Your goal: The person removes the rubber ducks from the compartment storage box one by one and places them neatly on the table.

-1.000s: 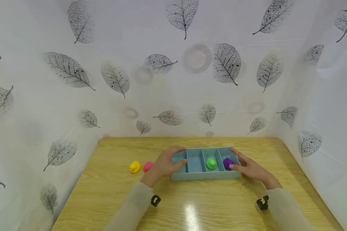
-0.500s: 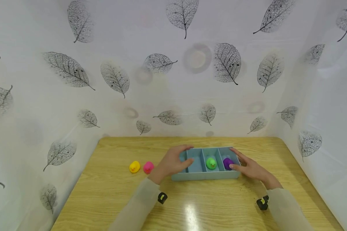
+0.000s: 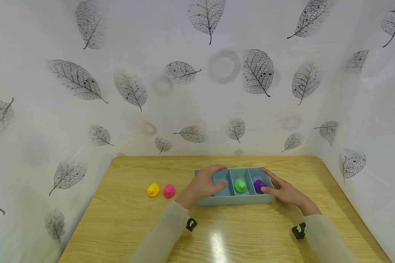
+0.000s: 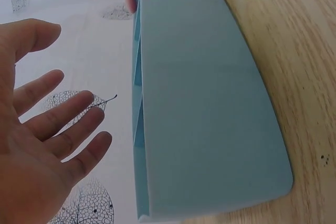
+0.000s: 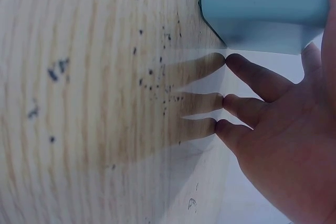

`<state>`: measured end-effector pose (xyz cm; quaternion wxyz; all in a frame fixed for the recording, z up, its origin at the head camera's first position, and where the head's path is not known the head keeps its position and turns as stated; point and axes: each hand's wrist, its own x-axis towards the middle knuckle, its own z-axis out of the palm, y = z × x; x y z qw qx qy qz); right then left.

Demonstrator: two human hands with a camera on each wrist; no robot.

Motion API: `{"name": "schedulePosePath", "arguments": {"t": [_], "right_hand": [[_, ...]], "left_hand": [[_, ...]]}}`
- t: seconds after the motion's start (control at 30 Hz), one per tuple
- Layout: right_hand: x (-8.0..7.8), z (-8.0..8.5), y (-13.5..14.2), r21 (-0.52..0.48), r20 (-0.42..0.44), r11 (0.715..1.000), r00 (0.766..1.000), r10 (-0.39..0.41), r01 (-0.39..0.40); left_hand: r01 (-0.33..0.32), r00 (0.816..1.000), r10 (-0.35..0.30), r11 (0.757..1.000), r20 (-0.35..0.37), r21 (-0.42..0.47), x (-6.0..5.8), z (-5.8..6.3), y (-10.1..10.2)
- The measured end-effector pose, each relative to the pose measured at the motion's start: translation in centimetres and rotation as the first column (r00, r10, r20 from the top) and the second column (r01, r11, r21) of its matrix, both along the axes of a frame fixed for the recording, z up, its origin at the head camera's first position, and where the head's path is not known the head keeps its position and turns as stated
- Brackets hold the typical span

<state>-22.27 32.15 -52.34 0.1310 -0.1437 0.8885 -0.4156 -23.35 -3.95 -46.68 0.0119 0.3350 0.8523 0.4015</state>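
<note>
A pale blue box (image 3: 233, 201) with several compartments stands on the table. My left hand (image 3: 206, 184) hovers over its left part, fingers spread and holding nothing; in the left wrist view the hand (image 4: 47, 114) is beside the box's rim, apart from it. A green toy duck (image 3: 240, 186) sits in the third compartment from the left, and a round purple toy (image 3: 258, 185) in the rightmost one. My right hand (image 3: 288, 191) lies at the box's right end, thumb over the rim by the purple toy. In the right wrist view, outstretched fingertips (image 5: 231, 128) touch the table.
A yellow toy duck (image 3: 153, 190) and a pink toy duck (image 3: 169, 191) stand on the wooden table (image 3: 135, 226), left of the box. A white leaf-patterned sheet (image 3: 197, 109) rises behind the table and along both sides.
My left hand has moved right over the box, from the leftmost compartment toward the second, uncovering the pink toy duck. The right hand has stayed at the box's end.
</note>
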Motion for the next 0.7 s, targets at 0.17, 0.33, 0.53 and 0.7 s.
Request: {"name": "schedulePosePath", "arguments": {"t": [0.17, 0.33, 0.53, 0.7], "right_hand": [[0.0, -0.1, 0.0, -0.007, 0.003, 1.0, 1.0, 0.001, -0.001], [0.0, -0.2, 0.0, -0.007, 0.003, 1.0, 1.0, 0.001, -0.001], [0.1, -0.1, 0.0, 0.001, -0.002, 1.0, 1.0, -0.003, 0.003], [0.0, -0.1, 0.1, -0.005, 0.001, 1.0, 1.0, -0.006, 0.006]], "left_hand": [[-0.015, 1.0, 0.016, 0.998, 0.017, -0.055, -0.1, -0.2, 1.1], [-0.007, 1.0, 0.006, 0.993, -0.004, -0.114, -0.3, -0.5, 2.0], [-0.01, 1.0, 0.006, 0.985, -0.027, -0.173, -0.3, -0.8, 3.0], [-0.02, 1.0, 0.022, 0.979, 0.011, -0.201, -0.2, -0.8, 3.6]]}}
